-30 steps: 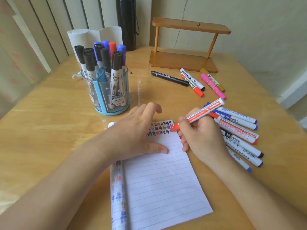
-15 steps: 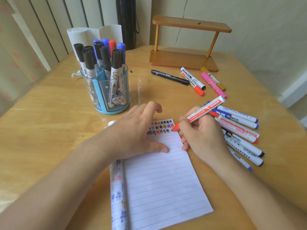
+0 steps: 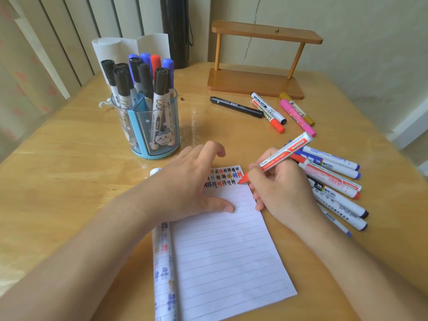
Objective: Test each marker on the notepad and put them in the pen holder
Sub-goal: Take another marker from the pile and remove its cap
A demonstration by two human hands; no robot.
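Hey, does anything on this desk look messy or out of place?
Only small things: a brown bit and a white speck lie loose on the table right of the pen holder, a crumpled white scrap sits at its left, and a crack runs down the wall behind the wooden stand.

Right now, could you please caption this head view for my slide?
Right hand holds a red marker to the notepad; left hand rests on it.

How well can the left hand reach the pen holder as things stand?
Probably yes. The left hand holds nothing and only presses the notepad; the pen holder stands just beyond its fingers, with bare table between. Lifting it would free the notepad, though.
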